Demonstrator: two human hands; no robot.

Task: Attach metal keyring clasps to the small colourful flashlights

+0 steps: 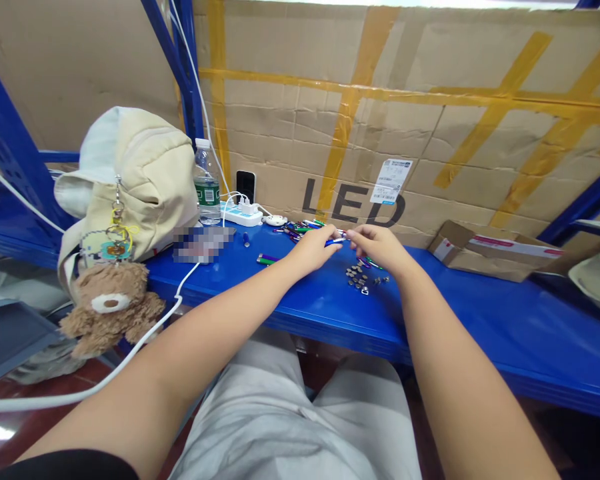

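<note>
My left hand (316, 248) is closed around a slim blue pen-like stick (334, 242), whose end points toward the other hand. Close by on the right, my right hand (375, 244) pinches at a small piece beside the tip of that stick; the piece is too small to name. Behind both hands lies a pile of colourful pen-like sticks (294, 231), partly hidden by my left hand. Small round metal pieces (356, 275) are scattered on the blue tabletop (325, 303) below my right hand. Left of my left wrist rest a few green and dark sticks (267, 259).
A cream backpack (150, 180) with a brown plush bear (111, 303) occupies the left end. Near it stand a water bottle (208, 187) and a power strip (243, 213) with white cables. An open cardboard box (495, 257) sits at right, before a taped cardboard wall (290, 133).
</note>
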